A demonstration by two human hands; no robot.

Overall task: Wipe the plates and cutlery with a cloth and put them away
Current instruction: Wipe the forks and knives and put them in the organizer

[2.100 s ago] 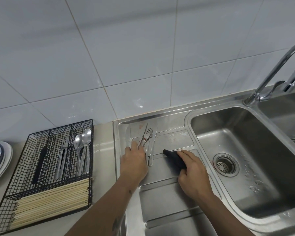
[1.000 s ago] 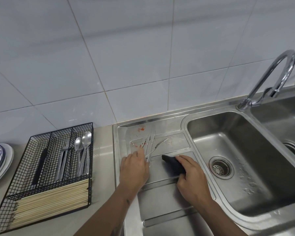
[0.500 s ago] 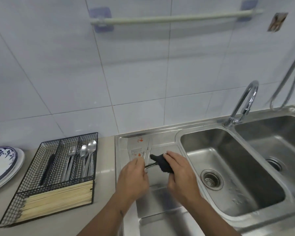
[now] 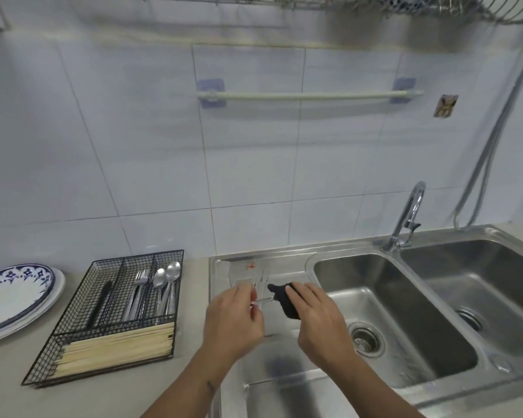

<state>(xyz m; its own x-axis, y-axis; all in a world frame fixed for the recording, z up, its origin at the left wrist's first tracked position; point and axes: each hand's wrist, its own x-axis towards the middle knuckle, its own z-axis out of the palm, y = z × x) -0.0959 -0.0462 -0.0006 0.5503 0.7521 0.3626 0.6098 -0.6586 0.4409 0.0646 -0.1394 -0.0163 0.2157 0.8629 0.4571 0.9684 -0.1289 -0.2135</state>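
Writing we find nowhere. Our left hand (image 4: 233,319) pinches a utensil (image 4: 264,300); our right hand (image 4: 316,321) grips the cloth (image 4: 284,300) around it. Basket (image 4: 73,336) sits left.

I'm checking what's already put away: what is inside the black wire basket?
The black wire basket holds spoons, forks, a dark-handled utensil and chopsticks in front. Anything beneath the chopsticks is covered.
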